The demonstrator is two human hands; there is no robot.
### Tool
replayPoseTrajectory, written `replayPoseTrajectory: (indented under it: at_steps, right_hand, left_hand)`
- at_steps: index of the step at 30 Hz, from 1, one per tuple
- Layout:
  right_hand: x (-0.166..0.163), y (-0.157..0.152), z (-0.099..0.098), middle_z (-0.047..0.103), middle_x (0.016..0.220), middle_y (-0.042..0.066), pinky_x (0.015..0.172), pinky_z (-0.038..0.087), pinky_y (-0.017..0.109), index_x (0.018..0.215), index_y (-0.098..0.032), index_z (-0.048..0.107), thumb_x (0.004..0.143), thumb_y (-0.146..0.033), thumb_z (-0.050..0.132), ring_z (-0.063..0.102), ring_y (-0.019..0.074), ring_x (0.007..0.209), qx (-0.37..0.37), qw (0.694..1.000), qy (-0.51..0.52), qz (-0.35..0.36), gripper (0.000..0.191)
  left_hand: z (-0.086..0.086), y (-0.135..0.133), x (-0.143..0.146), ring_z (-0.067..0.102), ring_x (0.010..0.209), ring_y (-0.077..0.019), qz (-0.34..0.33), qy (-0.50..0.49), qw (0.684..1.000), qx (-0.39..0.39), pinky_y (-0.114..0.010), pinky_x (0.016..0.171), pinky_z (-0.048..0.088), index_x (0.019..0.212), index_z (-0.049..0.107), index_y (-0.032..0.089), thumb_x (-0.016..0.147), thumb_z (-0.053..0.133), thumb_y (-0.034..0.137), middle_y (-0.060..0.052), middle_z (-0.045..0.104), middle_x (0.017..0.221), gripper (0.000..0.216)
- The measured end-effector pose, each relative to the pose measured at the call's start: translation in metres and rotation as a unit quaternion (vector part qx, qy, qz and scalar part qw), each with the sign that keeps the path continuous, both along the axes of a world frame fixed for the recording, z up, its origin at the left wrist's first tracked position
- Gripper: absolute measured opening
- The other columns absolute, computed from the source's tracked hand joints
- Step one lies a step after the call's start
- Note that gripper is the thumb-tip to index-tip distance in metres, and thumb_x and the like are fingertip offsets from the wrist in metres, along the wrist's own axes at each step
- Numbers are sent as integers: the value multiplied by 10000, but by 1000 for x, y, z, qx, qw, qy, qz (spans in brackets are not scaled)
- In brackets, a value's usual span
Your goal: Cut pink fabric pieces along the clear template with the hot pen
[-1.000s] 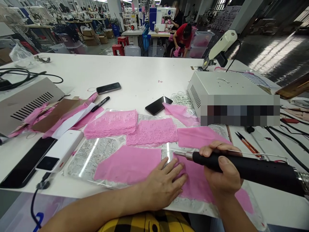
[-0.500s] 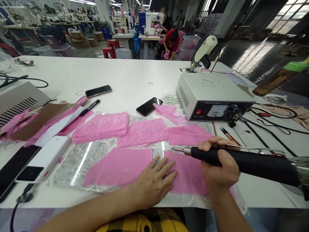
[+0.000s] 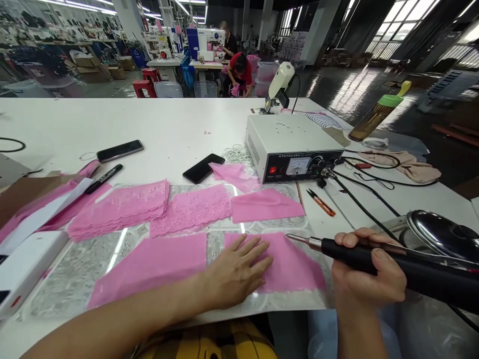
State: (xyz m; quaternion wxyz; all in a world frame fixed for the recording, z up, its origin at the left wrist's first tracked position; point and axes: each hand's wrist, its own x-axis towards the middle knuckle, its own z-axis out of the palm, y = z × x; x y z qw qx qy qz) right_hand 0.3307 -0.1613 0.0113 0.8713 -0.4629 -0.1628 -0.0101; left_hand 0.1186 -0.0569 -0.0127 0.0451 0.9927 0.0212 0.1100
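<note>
Your left hand (image 3: 235,271): flat, fingers spread, on pink fabric (image 3: 292,267) | Your right hand (image 3: 364,276): fingers curled round black tool (image 3: 396,267), tip at fabric's edge

— How's the light where you sit?

— Bright and even. Ceiling strips (image 3: 80,7) overhead, daylight through the windows (image 3: 407,22) on my right, a white streak of glare on the clear mat (image 3: 116,249).

— Any blur?

— My hands stay sharp; the edges bend and stretch, and the far hall goes soft.
</note>
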Motion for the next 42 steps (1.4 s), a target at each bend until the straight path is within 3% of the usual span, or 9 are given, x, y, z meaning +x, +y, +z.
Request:
replayPoseTrajectory:
  at_steps: [9,29,33,38,42]
  right_hand:
    - [-1,6,-8,555,666,-13,479,436,293,710,-187,534,529,-224,485,486,114,478,3,1000,-2,25,191]
    - [-6,8,-8,587,698,-21,539,489,318,717,-191,547,598,-215,565,538,123,530,-11,998,-36,43,123]
    - [1,-1,-1,567,671,-25,492,453,294,707,-191,548,547,-238,529,500,109,489,4,1000,-2,12,167]
    - [16,-33,3,527,600,-17,417,387,289,626,-195,540,475,-286,489,444,114,429,-20,999,2,-28,184]
    - [20,-57,5,469,580,-22,401,357,289,581,-205,528,436,-277,473,420,119,440,-38,997,39,-63,172]
  left_hand:
    - [3,-3,9,429,1379,-346,15,71,997,2,-540,1097,399,1420,467,184,1016,384,458,-163,430,1500,495]
    - [-5,-2,8,412,1392,-335,24,34,999,5,-525,1110,387,1423,466,206,1003,426,459,-135,422,1513,491]
    - [1,1,-6,374,1414,-344,42,45,998,25,-540,1103,395,1463,412,214,986,479,435,-151,391,1529,530]
    - [2,8,-41,326,1443,-324,69,27,996,55,-543,1113,380,1504,350,209,1021,399,366,-150,365,1544,510]
    - [-4,13,-63,265,1475,-276,75,-14,995,63,-507,1194,261,1496,373,211,1023,378,301,-105,361,1555,481]
